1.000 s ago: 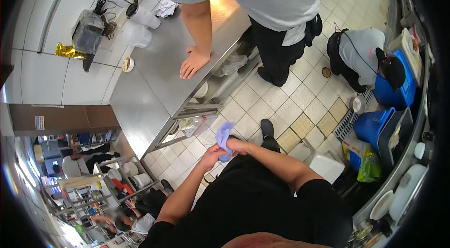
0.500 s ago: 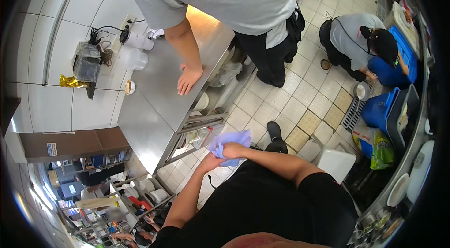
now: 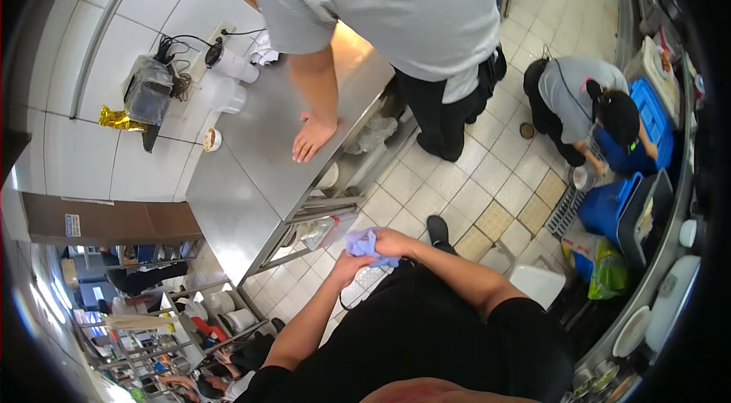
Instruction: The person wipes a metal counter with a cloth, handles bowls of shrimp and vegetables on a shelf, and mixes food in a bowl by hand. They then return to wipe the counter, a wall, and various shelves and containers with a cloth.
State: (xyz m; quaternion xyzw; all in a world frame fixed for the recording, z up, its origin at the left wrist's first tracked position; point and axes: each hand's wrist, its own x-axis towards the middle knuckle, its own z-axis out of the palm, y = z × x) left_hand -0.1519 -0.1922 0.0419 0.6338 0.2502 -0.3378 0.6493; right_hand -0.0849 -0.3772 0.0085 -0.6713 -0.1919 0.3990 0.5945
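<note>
A crumpled lavender cloth (image 3: 362,243) is bunched between my two hands, in front of my body and over the tiled floor. My left hand (image 3: 349,267) grips its lower left part with the fingers closed. On the cloth's right side, my right hand (image 3: 394,243) has its fingers wrapped round it. The steel counter (image 3: 236,213) stands up and to the left of both hands, apart from them.
One person in a grey shirt (image 3: 396,0) leans a hand on the counter. Another person (image 3: 579,91) crouches by blue bins (image 3: 605,201). A white stool (image 3: 537,285) stands at right. A small tub (image 3: 212,140) sits by the wall.
The cloth has gone from partly spread to more bunched up, and my right hand has shifted slightly right. The crouching person's hands and the bowl have moved slightly.
</note>
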